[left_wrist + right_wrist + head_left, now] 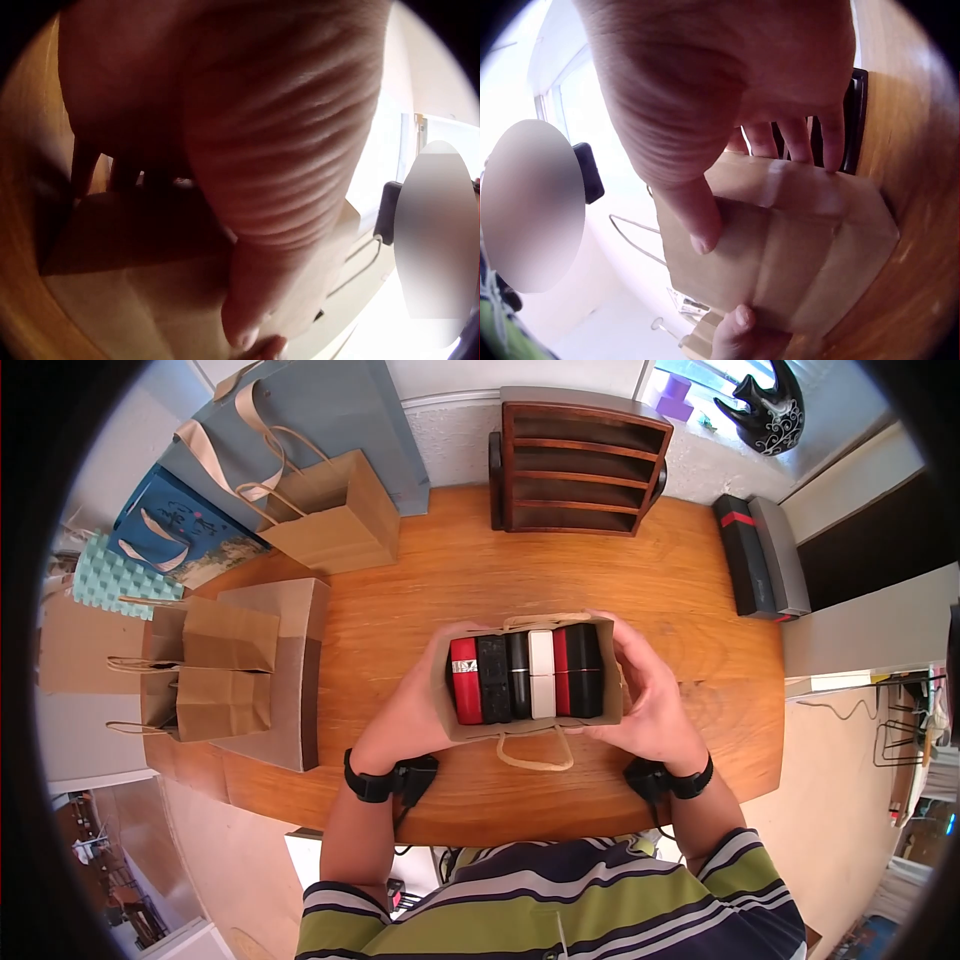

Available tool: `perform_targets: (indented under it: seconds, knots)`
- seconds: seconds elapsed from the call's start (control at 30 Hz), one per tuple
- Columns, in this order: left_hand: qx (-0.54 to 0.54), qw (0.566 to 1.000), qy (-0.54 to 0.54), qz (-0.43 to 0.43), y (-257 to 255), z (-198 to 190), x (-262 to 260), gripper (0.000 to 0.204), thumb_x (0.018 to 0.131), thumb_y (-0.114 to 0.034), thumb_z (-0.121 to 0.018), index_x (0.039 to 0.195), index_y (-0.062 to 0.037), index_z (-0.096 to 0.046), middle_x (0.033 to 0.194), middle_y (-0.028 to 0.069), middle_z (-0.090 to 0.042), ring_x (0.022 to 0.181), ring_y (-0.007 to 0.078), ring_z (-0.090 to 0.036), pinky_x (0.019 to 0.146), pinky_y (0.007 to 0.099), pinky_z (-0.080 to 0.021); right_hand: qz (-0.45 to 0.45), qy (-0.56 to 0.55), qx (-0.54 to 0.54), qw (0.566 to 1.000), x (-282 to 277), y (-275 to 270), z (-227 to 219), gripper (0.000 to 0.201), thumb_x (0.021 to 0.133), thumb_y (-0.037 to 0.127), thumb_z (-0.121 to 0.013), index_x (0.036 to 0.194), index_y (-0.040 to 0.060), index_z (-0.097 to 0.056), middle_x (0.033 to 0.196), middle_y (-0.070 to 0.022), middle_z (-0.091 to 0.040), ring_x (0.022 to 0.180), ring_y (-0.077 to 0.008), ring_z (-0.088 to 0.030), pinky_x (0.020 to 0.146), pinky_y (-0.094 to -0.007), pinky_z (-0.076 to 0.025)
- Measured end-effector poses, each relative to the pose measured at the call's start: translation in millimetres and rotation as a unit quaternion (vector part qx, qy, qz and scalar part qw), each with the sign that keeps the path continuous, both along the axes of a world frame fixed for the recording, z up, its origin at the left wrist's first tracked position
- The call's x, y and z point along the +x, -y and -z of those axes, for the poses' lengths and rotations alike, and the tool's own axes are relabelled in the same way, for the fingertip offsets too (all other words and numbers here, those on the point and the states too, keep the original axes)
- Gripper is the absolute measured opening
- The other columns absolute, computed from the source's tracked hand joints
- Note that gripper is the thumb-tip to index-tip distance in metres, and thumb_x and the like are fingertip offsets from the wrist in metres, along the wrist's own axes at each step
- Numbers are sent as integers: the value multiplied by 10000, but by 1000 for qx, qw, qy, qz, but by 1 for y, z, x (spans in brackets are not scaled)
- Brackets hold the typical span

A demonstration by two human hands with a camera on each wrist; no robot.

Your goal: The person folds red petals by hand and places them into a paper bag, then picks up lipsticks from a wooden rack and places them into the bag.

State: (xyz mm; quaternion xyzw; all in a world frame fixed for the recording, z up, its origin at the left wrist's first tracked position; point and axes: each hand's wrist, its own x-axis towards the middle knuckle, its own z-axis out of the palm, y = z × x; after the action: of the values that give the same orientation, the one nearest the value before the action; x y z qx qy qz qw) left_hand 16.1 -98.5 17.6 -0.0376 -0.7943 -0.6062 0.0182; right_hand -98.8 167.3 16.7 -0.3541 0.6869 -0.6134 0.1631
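A brown paper bag stands with its mouth upward over the wooden table, its near handle drooping toward the person. My left hand grips the bag's left side; my right hand holds the right side. In the right wrist view, the thumb lies along the bag wall with the other fingers round the far side. Packed in a row inside are a red box with a silvery band, a black case, a white box and a black-and-red box, among others.
Smaller paper bags lie on a flat cardboard box at left. Behind them stand a larger paper bag, a blue bag and a grey bag. A wooden shelf stands at the back, long boxes at right.
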Motion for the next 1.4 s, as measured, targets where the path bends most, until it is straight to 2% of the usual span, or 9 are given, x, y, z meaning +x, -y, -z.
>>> perform_targets:
  seconds: [0.17, 0.27, 0.37, 0.4, 0.57, 0.67, 0.83, 1.17, 1.4]
  knots:
    - [-5, 1000, 5, -9, -2, -2, -1, 1028, 638, -107, -991, 1482, -25, -409, 1418, 128, -580, 1293, 227, -574, 1127, 378, -449, -9, 5, 6, 1000, -1, -3, -2, 1077, 647, 158, -994, 1557, 29, -432, 1536, -147, -515, 1391, -274, -513, 1162, -416, -409]
    - [1, 1000, -7, -12, -4, -3, -2, 984, 661, -105, -980, 1469, -22, -424, 1393, 125, -597, 1278, 220, -583, 1122, 375, -451, 3, -58, -16, 998, -2, -2, -23, 1065, 672, 299, -992, 1547, 29, -448, 1555, -178, -482, 1425, -332, -480, 1167, -446, -401]
    - [8, 1000, -1, -19, -7, -8, -1, 927, 680, -97, -965, 1447, -24, -450, 1367, 122, -612, 1265, 209, -589, 1115, 368, -454, 24, -225, 18, 974, -5, -8, -54, 1026, 713, 448, -949, 1524, 29, -480, 1559, -210, -463, 1422, -397, -470, 1155, -493, -400]
    - [27, 999, -5, -22, -9, -8, 0, 908, 684, -94, -961, 1438, -26, -459, 1359, 124, -615, 1260, 207, -592, 1112, 367, -456, 40, -259, 18, 965, 0, -7, -68, 850, 739, 493, -908, 1392, 28, -626, 1471, -226, -521, 1385, -428, -492, 1129, -525, -410]
    - [65, 997, -28, -31, -16, -3, 0, 839, 671, -54, -919, 1396, -33, -497, 1333, 141, -626, 1238, 257, -613, 1087, 377, -467, -42, -427, 168, 888, 13, -4, -110, 557, 712, 453, -887, 1073, 43, -777, 1205, -158, -628, 1205, -398, -562, 997, -501, -464]
    - [29, 997, -54, -38, -15, 4, 1, 812, 657, -61, -890, 1378, -40, -517, 1320, 163, -630, 1232, 325, -620, 1073, 398, -474, -92, -436, 258, 857, 18, 0, -124, 551, 683, 445, -889, 1047, 47, -776, 1169, -118, -648, 1074, -370, -572, 896, -480, -471]
    - [-16, 996, -72, -40, -14, 2, 1, 788, 649, -118, -880, 1354, -52, -535, 1300, 194, -628, 1229, 396, -606, 1058, 431, -478, -133, -458, 320, 819, 25, 9, -139, 467, 652, 357, -898, 970, 48, -752, 1092, -106, -615, 1068, -326, -541, 917, -433, -436]
    - [-33, 996, -62, -50, -11, -2, 2, 804, 640, -151, -908, 1348, -52, -539, 1279, 191, -637, 1218, 401, -611, 1041, 441, -489, -144, -464, 377, 789, 29, 18, -143, 493, 617, 321, -928, 984, 39, -759, 1161, -125, -617, 1172, -337, -567, 994, -471, -432]
    - [-79, 994, -64, -47, -7, -1, 4, 852, 638, -159, -906, 1382, -36, -511, 1300, 214, -627, 1232, 417, -601, 1042, 445, -491, -154, -472, 379, 781, 27, 19, -142, 435, 700, 330, -896, 967, 25, -739, 1111, -130, -582, 1194, -321, -540, 1057, -478, -406]
